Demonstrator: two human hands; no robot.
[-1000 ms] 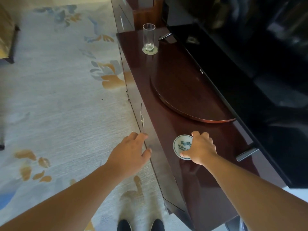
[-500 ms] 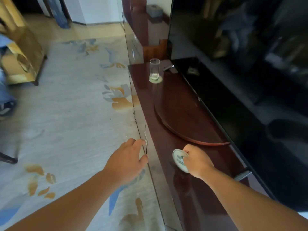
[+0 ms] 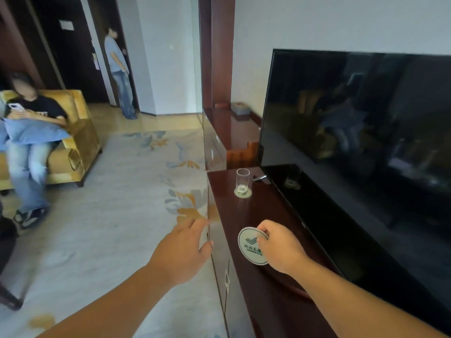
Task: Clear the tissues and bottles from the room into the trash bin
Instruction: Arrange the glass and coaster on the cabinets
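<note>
Lifted coaster (image 3: 249, 248) tilted above cabinet (image 3: 246, 213), pinched by right hand (image 3: 280, 248)

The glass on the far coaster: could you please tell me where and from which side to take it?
Likely round the mid-wall of the glass, coming from the carpet side: it stands upright and slim, and the television crowds its other side.

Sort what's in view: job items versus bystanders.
Job: no tissues, bottles or bin visible; right hand pinches coaster; left hand empty.
Lying about: glass, TV, grey box on far cabinet, armchair.
</note>
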